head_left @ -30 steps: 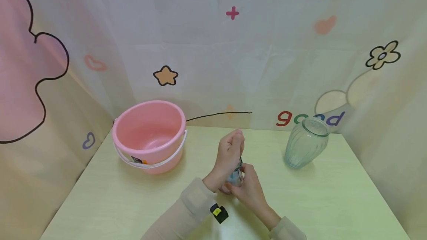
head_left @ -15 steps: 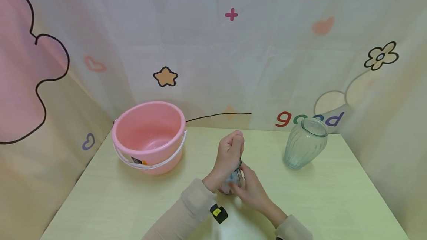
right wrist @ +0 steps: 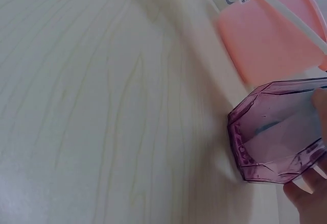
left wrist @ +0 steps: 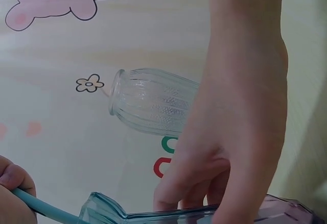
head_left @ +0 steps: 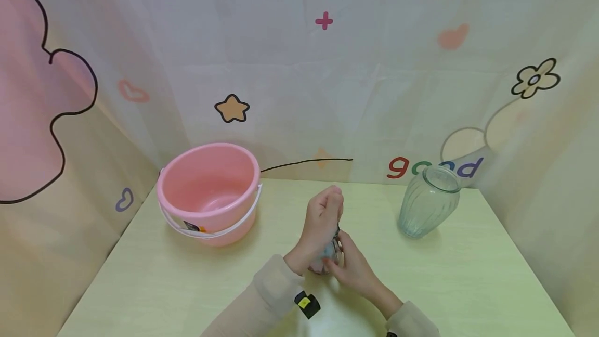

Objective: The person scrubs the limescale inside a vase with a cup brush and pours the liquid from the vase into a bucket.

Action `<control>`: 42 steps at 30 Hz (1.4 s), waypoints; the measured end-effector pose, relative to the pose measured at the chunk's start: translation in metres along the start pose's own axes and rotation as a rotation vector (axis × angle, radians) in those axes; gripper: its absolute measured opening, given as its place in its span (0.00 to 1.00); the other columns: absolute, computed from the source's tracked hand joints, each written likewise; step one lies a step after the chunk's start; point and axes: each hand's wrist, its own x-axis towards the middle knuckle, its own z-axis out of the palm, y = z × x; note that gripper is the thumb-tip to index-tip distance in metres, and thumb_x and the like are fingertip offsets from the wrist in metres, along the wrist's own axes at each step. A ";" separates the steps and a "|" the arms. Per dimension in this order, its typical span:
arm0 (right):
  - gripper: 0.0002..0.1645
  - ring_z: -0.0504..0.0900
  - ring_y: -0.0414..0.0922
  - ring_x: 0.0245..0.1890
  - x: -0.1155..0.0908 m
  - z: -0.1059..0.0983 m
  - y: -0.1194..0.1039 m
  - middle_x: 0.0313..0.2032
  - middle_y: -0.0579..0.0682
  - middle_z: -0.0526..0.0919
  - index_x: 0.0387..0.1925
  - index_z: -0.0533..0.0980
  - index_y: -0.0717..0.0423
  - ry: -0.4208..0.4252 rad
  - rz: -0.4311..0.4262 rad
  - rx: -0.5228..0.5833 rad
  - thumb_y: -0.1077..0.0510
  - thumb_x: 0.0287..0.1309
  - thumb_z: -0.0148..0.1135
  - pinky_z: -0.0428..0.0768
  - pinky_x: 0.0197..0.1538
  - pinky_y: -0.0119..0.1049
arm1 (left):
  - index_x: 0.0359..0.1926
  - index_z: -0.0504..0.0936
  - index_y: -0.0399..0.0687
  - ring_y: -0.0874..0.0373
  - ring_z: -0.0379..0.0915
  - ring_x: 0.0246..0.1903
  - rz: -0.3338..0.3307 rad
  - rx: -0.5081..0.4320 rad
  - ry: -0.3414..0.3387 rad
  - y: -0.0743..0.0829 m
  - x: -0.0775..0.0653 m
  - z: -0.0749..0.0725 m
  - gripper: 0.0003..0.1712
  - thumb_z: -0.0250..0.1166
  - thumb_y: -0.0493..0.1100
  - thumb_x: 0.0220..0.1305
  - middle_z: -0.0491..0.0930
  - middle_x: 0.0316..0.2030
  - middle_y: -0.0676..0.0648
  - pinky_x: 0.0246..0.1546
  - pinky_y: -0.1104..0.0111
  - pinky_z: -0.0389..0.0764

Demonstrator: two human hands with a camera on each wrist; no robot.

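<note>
Upright in front of me is a glass vase (head_left: pixel 323 264), teal at its flared mouth and purple at its faceted base (right wrist: pixel 240 147). My right hand (head_left: pixel 357 269) grips it from the right, thumb in front and fingers round the far side. My left hand (head_left: pixel 320 222) is curled above the mouth and holds a light-blue stick handle (left wrist: pixel 48 208), which runs down into the vase like a bottle brush. Through the purple glass in the right wrist view shows a pale shape (right wrist: pixel 286 137). In the head view the left hand and wrist hide most of the vase's upper part.
A pink bucket (head_left: pixel 243 230) with a white handle stands at the back left of the light wooden table (head_left: pixel 468 285). To the right is a second vase (head_left: pixel 423 212) of clear, ribbed glass. A printed curtain (head_left: pixel 281 66) hangs behind the table.
My right hand has shifted a little to the right on the vase, its thumb drawn back, so more of the purple base shows. My left hand stays above the mouth with barely any movement.
</note>
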 end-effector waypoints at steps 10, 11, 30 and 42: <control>0.39 0.68 0.45 0.50 0.003 0.005 0.000 0.52 0.52 0.68 0.57 0.59 0.58 0.040 -0.008 -0.016 0.60 0.44 0.67 0.75 0.44 0.47 | 0.14 0.60 0.46 0.59 0.52 0.12 0.039 0.021 0.047 0.043 0.004 -0.001 0.21 0.43 0.39 0.67 0.57 0.11 0.53 0.15 0.72 0.55; 0.39 0.68 0.45 0.50 0.004 0.004 0.000 0.52 0.52 0.69 0.57 0.59 0.59 0.047 -0.009 -0.020 0.60 0.43 0.67 0.76 0.43 0.46 | 0.14 0.60 0.47 0.59 0.52 0.12 0.038 0.018 0.049 0.045 0.005 -0.002 0.21 0.43 0.40 0.67 0.57 0.11 0.53 0.14 0.72 0.54; 0.41 0.69 0.45 0.46 0.002 0.007 -0.002 0.49 0.51 0.70 0.55 0.61 0.59 0.092 0.012 -0.051 0.60 0.38 0.71 0.77 0.37 0.40 | 0.16 0.60 0.45 0.58 0.51 0.12 -0.045 0.010 -0.009 0.048 0.001 0.001 0.22 0.44 0.42 0.69 0.57 0.12 0.51 0.16 0.71 0.54; 0.39 0.69 0.44 0.46 0.002 0.005 -0.005 0.49 0.50 0.70 0.53 0.62 0.56 0.097 0.021 -0.059 0.59 0.37 0.70 0.76 0.37 0.39 | 0.16 0.60 0.47 0.60 0.51 0.13 -0.016 0.016 -0.007 0.039 -0.006 0.004 0.19 0.44 0.40 0.67 0.57 0.12 0.51 0.15 0.73 0.53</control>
